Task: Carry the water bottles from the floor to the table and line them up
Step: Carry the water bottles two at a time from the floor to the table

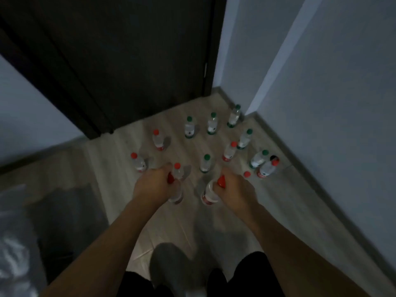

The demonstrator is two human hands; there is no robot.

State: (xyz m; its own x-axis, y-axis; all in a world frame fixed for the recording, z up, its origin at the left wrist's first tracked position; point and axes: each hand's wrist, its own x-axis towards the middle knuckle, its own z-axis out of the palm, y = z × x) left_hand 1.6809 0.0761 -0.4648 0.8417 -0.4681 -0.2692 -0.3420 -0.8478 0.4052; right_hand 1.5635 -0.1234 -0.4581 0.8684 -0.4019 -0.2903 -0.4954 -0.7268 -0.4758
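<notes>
Each hand grips a red-capped bottle by the neck: left hand [153,185], right hand [234,189], fingers closed. Other bottles [206,163] crowd the floor [182,221]; a swinging bottle might topple them.

Operator body, head-camera view: bare arms, dark legwear, grey footwear.

Left hand [154,185] and right hand [234,189] bare: no gloves, rings, watches or wristbands visible. Both forearms uncovered along the full visible length, with no sleeve edge in frame. Black legwear [255,275] at the bottom edge, plain, without visible print or seam detail; shorts or trousers cannot be determined. Grey rounded footwear [171,269] between the two dark leg areas, soft-looking, blurred, with no visible laces or markings; slipper or sock undetermined.
</notes>
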